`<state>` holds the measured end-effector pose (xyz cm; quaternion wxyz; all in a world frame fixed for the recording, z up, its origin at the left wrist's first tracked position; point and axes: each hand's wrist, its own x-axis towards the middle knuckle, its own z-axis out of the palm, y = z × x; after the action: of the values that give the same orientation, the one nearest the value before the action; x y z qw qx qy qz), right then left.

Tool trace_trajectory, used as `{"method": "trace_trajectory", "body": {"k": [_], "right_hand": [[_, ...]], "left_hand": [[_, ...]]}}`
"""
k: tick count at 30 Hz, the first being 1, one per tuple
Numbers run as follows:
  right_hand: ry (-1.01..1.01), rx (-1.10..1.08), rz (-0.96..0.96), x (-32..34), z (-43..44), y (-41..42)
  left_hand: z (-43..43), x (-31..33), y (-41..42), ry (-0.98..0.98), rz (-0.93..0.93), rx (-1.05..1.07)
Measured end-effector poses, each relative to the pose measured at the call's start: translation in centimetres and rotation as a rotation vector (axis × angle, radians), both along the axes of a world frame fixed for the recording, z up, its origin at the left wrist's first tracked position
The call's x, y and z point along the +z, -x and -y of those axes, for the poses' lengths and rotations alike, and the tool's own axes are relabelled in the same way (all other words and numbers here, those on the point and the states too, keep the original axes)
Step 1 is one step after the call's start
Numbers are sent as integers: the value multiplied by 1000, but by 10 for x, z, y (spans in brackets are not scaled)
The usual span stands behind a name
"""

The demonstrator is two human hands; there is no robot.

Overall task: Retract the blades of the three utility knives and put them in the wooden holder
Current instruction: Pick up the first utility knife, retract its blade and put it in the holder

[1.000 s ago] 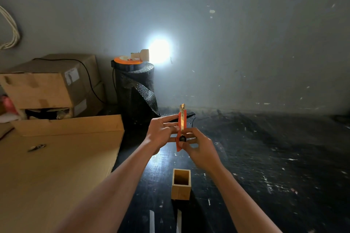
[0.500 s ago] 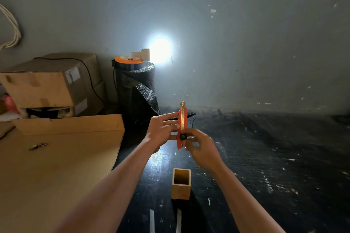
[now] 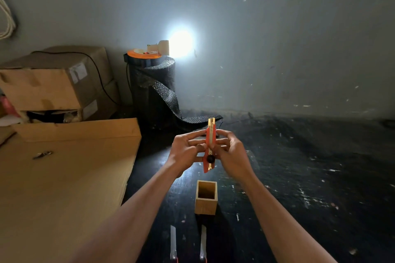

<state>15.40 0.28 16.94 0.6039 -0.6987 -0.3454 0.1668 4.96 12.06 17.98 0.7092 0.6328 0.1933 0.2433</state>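
Note:
An orange utility knife (image 3: 210, 145) stands upright in front of me, its metal tip pointing up, with no blade showing past it. My left hand (image 3: 186, 150) grips its left side, thumb near the black slider knob. On the knife's right side, the fingers of my right hand (image 3: 229, 151) close around it. Below the hands a square wooden holder (image 3: 206, 203) stands on the black floor with nothing visible inside. Two more utility knives lie at the bottom edge, their blades extended: one knife (image 3: 173, 241) to the left, the other knife (image 3: 203, 240) to the right.
A flat cardboard sheet (image 3: 64, 177) covers the floor on the left, with a small metal piece (image 3: 42, 154) on it. Stacked cardboard boxes (image 3: 53, 85) and a black roll (image 3: 154, 92) with an orange reel and lamp on top stand against the wall.
My right hand has shifted up from the knife's lower end to grip its middle. The slider knob now sits lower on the handle. The knife stays upright above the holder.

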Motion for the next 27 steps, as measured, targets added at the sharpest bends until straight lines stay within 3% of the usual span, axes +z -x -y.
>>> {"method": "trace_trajectory", "body": {"k": [4, 7, 11, 19, 27], "right_hand": [[60, -1, 49, -17, -6, -13], [144, -18, 63, -39, -10, -26], [275, -34, 19, -67, -19, -36], [498, -10, 44, -128, -34, -47], [662, 19, 139, -154, -36, -51]], "left_hand": [[-8, -31, -10, -68, -110, 94], [-16, -63, -15, -290, -284, 190], [-13, -101, -13, -500, -469, 143], [-9, -165, -22, -528, -731, -44], [-9, -193, -25, -536, -686, -42]]}}
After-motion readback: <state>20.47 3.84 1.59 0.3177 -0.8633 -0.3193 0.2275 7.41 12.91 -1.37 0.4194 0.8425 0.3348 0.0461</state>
